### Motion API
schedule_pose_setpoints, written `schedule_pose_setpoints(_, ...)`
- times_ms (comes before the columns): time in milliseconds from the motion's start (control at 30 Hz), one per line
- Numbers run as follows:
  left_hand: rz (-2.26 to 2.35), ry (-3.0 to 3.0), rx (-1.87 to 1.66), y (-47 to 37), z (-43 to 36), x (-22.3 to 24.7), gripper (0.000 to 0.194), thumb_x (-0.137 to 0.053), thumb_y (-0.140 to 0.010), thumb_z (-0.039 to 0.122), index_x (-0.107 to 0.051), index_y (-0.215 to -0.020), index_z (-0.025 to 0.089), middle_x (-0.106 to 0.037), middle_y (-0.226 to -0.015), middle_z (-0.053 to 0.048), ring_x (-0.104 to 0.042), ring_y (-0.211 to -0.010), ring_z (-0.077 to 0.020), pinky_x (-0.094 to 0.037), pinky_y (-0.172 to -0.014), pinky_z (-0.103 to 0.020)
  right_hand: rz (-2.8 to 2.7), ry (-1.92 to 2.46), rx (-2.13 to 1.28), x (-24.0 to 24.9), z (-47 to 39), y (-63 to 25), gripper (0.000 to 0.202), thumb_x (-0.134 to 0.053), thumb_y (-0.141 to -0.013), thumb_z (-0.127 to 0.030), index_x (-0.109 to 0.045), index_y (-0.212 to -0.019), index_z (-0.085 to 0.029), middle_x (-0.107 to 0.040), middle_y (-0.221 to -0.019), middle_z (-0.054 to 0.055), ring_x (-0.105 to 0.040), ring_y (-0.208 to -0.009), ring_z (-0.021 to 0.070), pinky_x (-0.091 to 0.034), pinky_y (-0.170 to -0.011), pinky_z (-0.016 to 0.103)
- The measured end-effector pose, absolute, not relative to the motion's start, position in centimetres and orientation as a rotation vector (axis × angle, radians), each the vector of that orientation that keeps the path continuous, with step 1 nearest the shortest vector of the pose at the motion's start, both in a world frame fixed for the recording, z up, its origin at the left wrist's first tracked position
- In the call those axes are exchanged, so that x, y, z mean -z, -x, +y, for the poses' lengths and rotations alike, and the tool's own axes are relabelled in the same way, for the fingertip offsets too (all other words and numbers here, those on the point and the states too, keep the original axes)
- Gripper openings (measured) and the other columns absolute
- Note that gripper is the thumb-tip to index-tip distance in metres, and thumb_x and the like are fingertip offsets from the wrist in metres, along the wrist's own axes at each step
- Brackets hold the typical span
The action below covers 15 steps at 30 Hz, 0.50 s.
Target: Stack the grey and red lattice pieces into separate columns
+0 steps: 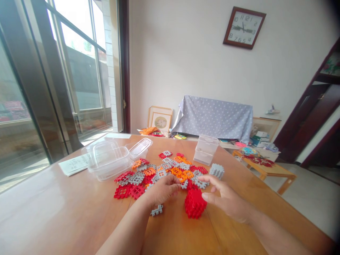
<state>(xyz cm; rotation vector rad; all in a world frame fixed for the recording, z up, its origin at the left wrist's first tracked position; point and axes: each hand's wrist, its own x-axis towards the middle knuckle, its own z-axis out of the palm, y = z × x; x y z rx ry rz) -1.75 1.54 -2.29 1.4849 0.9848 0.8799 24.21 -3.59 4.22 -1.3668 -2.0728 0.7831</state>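
A loose heap of flat lattice building pieces in red (123, 192), grey (136, 178) and orange (178, 173) spreads over the wooden table (170, 235). My left hand (165, 188) is at the near edge of this heap, fingers curled inward; whatever they may hold is hidden. Just right of it stands a red stack of lattice pieces (195, 203), shaped like a block. Beside that stack my right hand (225, 198) is open, thumb and forefinger apart, the thumb close to the stack's right side. A grey piece (157, 210) lies partly behind my left forearm.
A grey lattice block (216, 171) stands beyond my right hand. Farther back is a clear upright box (205, 150). Clear plastic containers (108, 161) and pale paper sheets (74, 164) lie at the left. A low wooden stool (265, 166) stands past the table's right edge.
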Motion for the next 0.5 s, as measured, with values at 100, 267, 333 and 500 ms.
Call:
schedule_pose_setpoints(100, 1.025, -1.482, -0.905, 1.5, 1.8, 2.6, 0.021, -0.068, -0.077, 0.039, -0.065, -0.086, 0.020, -0.063, -0.073, 0.001, -0.055, -0.067, -0.0136, -0.037, -0.062, -0.023, -1.762, 1.405, -0.922, -2.2, -4.2, -24.7, 0.052, -0.052, -0.090, -0.060, -0.060, -0.128, -0.025, -0.062, -0.134, 0.008, -0.056, -0.125, 0.0292, -0.047, -0.101, 0.043)
schedule_pose_setpoints(267, 1.146, -1.608, -0.939, 1.4, 2.4, 3.1, 0.009, -0.059, -0.078, 0.026, -0.064, -0.083, 0.021, -0.064, -0.074, 0.000, -0.055, -0.067, -0.0156, -0.037, -0.061, -0.025, -1.528, 1.500, -1.045, 1.9, -4.3, -25.3, 0.047, -0.047, -0.090, -0.064, -0.067, -0.111, -0.027, -0.070, -0.121, 0.007, -0.059, -0.121, 0.0320, -0.052, -0.085, 0.042)
schedule_pose_setpoints(333, 1.229, -1.728, -0.990, 1.5, 2.5, 3.1, 0.010, -0.055, -0.077, 0.020, -0.063, -0.082, 0.021, -0.065, -0.075, -0.002, -0.057, -0.069, -0.0175, -0.038, -0.063, -0.026, -1.531, 1.516, -1.047, 2.4, -3.9, -25.5, 0.045, -0.048, -0.090, -0.063, -0.068, -0.108, -0.028, -0.071, -0.120, 0.006, -0.060, -0.118, 0.0321, -0.052, -0.083, 0.042)
schedule_pose_setpoints(500, 1.427, -2.143, -1.021, 2.1, 2.0, 2.5, 0.028, -0.059, -0.075, 0.018, -0.069, -0.100, 0.027, -0.068, -0.111, -0.008, -0.056, -0.111, -0.0285, -0.039, -0.096, -0.039, -1.565, 1.515, -0.993, 0.5, -1.5, -25.0, 0.042, -0.052, -0.087, -0.059, -0.068, -0.109, -0.028, -0.071, -0.117, 0.006, -0.063, -0.112, 0.0304, -0.052, -0.083, 0.041)
